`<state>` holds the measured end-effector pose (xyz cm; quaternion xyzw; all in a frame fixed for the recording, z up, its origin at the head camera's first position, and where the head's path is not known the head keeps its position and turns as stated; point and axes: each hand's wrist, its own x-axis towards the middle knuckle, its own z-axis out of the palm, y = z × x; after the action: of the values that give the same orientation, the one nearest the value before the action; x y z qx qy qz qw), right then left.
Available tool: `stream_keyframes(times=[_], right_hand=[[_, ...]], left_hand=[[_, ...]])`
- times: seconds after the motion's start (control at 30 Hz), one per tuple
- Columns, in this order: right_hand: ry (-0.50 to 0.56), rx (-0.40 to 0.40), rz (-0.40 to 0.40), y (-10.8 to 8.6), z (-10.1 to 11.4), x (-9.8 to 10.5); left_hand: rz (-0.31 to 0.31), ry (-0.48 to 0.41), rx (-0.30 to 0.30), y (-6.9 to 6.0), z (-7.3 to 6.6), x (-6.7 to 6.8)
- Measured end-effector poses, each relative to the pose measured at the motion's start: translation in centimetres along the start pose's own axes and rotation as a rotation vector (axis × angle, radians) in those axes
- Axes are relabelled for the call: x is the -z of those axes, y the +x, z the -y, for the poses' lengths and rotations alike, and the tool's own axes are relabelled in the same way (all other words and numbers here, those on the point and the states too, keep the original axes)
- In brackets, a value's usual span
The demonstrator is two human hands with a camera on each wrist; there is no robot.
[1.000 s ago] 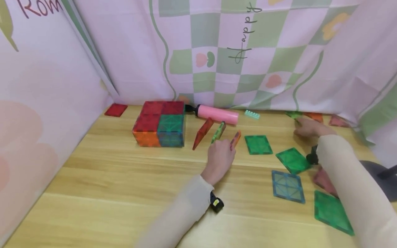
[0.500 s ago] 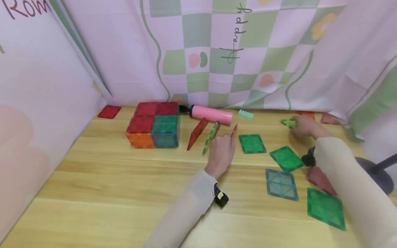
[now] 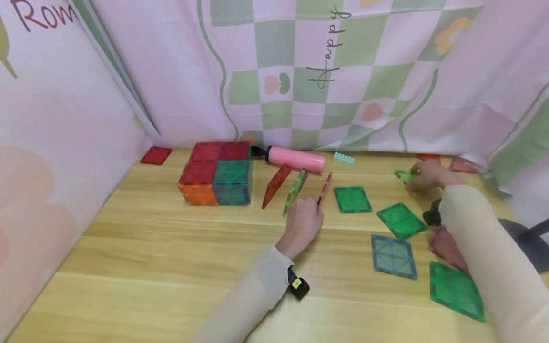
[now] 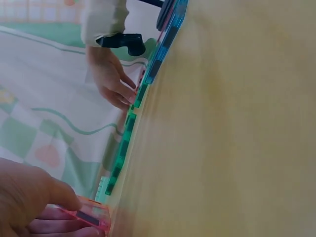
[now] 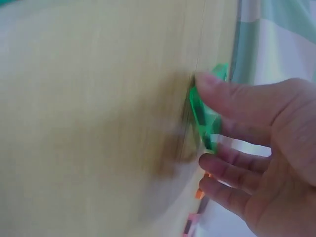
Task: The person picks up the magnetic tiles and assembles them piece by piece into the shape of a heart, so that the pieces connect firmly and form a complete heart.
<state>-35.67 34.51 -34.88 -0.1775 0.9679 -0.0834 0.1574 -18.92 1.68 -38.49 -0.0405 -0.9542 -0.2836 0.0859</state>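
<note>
My left hand pinches a pinkish-orange magnetic tile that stands on edge; the left wrist view shows the thumb on one face of this tile and fingers on the other. Just left of it, a light green tile and a red tile also stand on edge. At the far right, my right hand holds a small green magnetic tile by its edge. In the right wrist view that green tile tilts between thumb and fingers, close to the tabletop.
A box of coloured tiles stands left, before a pink pump. Green tiles, a blue tile and a pink tile lie flat on the right. A red tile lies far left; a mint brick sits by the curtain.
My right hand has drawn the small green tile away from the curtain, toward me. My left hand keeps its hold, and its tile now shows more edge-on. The head view has shifted slightly.
</note>
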Motion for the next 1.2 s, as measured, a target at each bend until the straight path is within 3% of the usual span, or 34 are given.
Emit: stream_keyframes(times=[0.17,0.37,0.63,0.93,1.2], right_hand=[[0.132,-0.043,-0.078,-1.0,-0.3,-0.3],[0.165,-0.012,-0.203,-2.3,0.6,-1.0],[0.220,0.106,-0.404,-5.1,6.6,-1.9],[0.289,0.205,-0.374,-8.1,13.8,-4.5],[0.374,0.363,-0.331,-9.6,18.0,-7.5]], left_hand=[[0.017,-0.047,-0.028,-0.2,0.6,0.0],[0.032,-0.125,-0.035,-0.2,1.2,-0.4],[0.037,-0.145,-0.015,-0.3,1.6,-0.7],[0.036,-0.163,-0.008,-0.4,1.9,-0.3],[0.049,-0.185,-0.015,-0.6,1.8,0.3]])
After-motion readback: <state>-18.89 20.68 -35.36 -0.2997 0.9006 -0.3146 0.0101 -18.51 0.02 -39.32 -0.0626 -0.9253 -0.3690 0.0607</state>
